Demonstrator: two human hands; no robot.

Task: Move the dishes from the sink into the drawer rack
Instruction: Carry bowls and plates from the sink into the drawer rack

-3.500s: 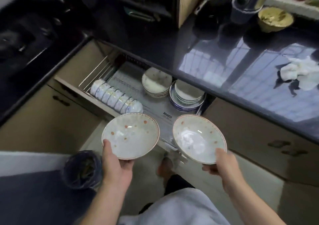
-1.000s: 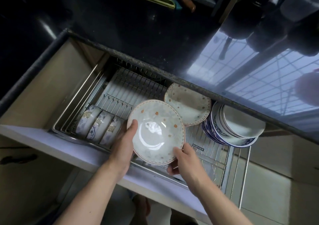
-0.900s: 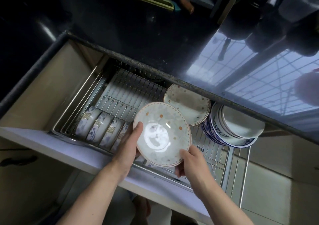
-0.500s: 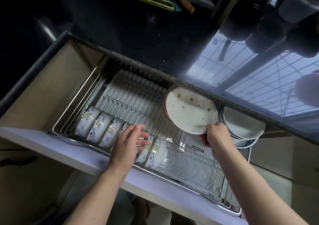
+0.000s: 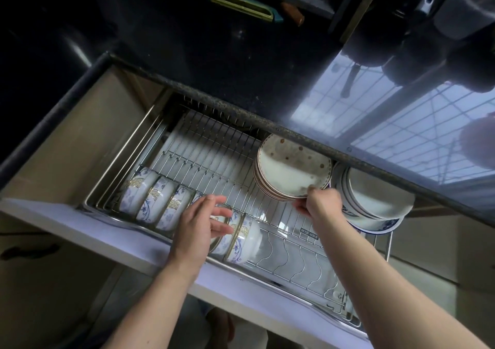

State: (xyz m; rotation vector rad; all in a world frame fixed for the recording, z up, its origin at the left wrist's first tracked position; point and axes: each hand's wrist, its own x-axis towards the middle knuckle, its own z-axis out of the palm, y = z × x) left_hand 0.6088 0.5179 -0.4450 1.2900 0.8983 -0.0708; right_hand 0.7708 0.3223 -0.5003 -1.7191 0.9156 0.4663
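Our right hand [image 5: 318, 205] pinches the spotted plate [image 5: 293, 168] onto its stack at the drawer rack's [image 5: 214, 161] back edge, our left hand [image 5: 199, 221] hovers slack over the front-edge bowls [image 5: 160, 201]; next, we judge, release, then return sinkward.

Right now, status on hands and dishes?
Left hand open over bowl row. Right hand pinching spotted dish stack in rack. Nothing blocking.

White bowls [image 5: 292, 169] carry orange dots; cups [image 5: 160, 198] blue florals.
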